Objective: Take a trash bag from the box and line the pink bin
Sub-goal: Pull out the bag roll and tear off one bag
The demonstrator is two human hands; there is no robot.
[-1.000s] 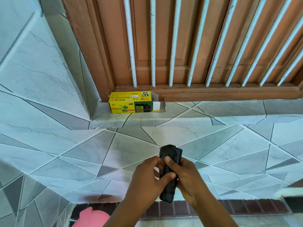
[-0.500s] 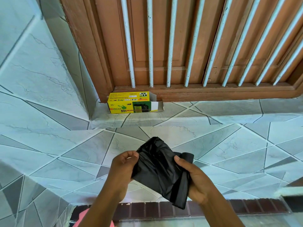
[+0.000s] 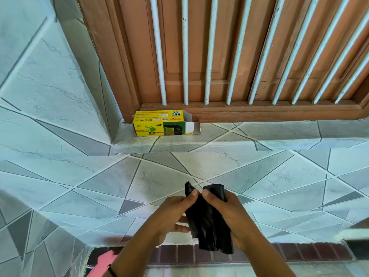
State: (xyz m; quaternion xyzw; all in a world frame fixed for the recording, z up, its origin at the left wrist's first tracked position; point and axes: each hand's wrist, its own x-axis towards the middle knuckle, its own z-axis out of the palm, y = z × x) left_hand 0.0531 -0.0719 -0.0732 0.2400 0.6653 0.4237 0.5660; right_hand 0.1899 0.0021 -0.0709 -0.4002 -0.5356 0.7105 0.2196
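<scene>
Looks like a home: marble-patterned tiles cover the wall (image 3: 40,80) and ledge (image 3: 259,134), a brown wooden window frame (image 3: 259,114) with white bars (image 3: 185,56) rises above, and a yellow bin-bag box (image 3: 163,124) sits on the ledge.

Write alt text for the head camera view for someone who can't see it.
Two hands, left hand and right hand, pinch a crumpled black trash bag over a tiled ledge. An open yellow bag box lies beneath a barred wooden window; a pink bin edge shows below.
</scene>
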